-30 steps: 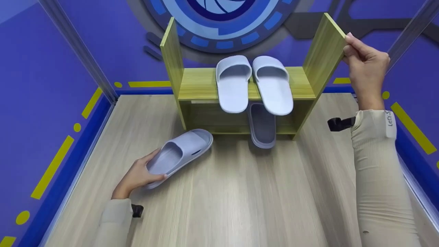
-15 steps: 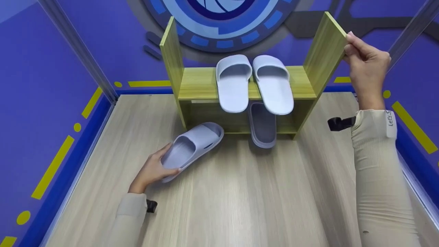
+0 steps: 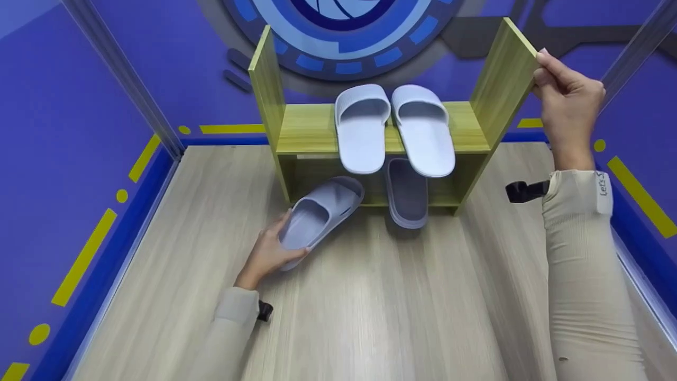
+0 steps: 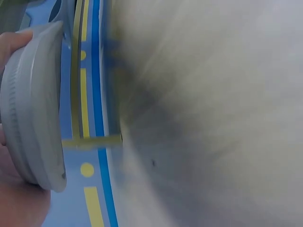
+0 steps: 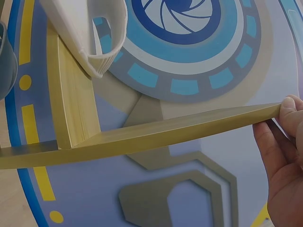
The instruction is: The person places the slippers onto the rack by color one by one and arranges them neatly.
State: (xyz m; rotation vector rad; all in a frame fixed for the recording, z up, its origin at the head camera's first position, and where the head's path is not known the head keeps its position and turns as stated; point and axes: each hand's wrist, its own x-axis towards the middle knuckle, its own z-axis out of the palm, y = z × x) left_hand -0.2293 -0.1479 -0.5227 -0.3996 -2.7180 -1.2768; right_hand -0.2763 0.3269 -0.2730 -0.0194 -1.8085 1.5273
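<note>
My left hand [image 3: 268, 253] grips a grey slide sandal [image 3: 309, 219] by its heel end, thumb on the near side. Its toe points up and right, in front of the lower shelf opening. In the left wrist view the same sandal stands edge-on at the left, fingers around it. My right hand [image 3: 570, 100] pinches the front edge of the right side panel [image 3: 505, 79] of a wooden shoe rack [image 3: 296, 129]. Two white slides [image 3: 362, 129] sit side by side on the upper shelf. Another grey slide [image 3: 407, 196] lies in the lower shelf, heel jutting out.
A pale wood-grain surface [image 3: 338, 323] lies under the rack and hands. Behind the rack rises a blue patterned wall [image 3: 338, 63], with further blue walls at left and right. The rack's left side panel [image 3: 267, 87] stands near the held sandal.
My left hand has carried the grey slide up and to the right, closer to the lower shelf opening. My right hand keeps its pinch on the panel.
</note>
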